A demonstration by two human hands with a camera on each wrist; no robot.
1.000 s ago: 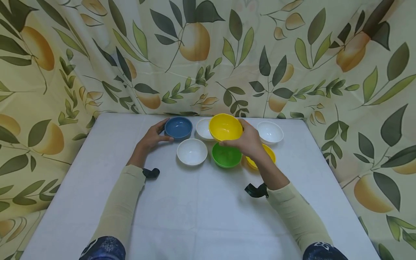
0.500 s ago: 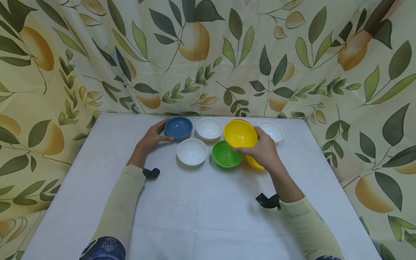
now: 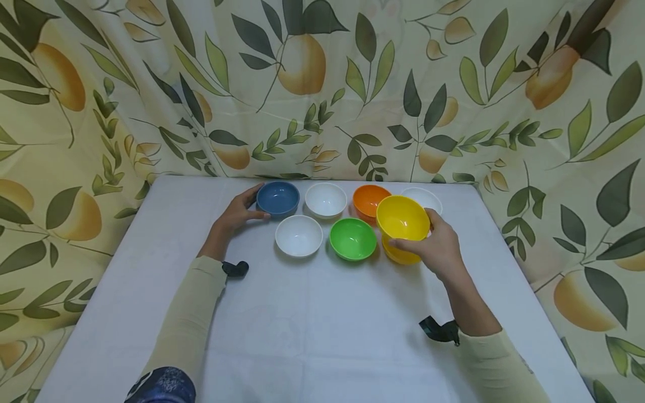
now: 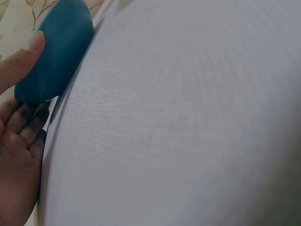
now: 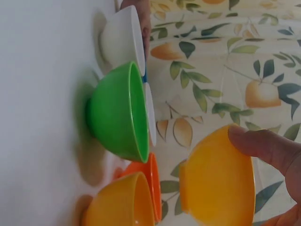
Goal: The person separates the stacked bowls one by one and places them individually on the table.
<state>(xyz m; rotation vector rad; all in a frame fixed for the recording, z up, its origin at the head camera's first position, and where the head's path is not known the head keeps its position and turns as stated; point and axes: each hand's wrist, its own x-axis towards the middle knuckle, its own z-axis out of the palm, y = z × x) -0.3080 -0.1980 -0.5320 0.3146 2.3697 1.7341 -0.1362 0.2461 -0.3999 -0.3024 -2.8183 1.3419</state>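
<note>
My right hand (image 3: 439, 246) pinches a yellow bowl (image 3: 403, 217) by its side and holds it tilted above the table. In the right wrist view, the thumb lies at the rim of this yellow bowl (image 5: 217, 176), whose base is off the cloth. Below it, a second yellow bowl (image 3: 401, 257) sits partly hidden. At the back left, my left hand (image 3: 234, 215) grips a blue bowl (image 3: 277, 200) standing on the table. The left wrist view has the thumb against the side of the blue bowl (image 4: 61, 52) and the fingers near its base.
Between the hands stand a white bowl (image 3: 298, 236), a green bowl (image 3: 353, 239), another white bowl (image 3: 325, 200) and an orange bowl (image 3: 370, 199). A third white bowl (image 3: 425, 197) is partly covered at the back right. Behind the white-clothed table (image 3: 302, 324) hangs a patterned curtain (image 3: 201, 84).
The right hand has carried the yellow bowl rightward, from above the green bowl to above the second yellow bowl. The orange bowl has come into view. The left hand keeps still on the blue bowl.
</note>
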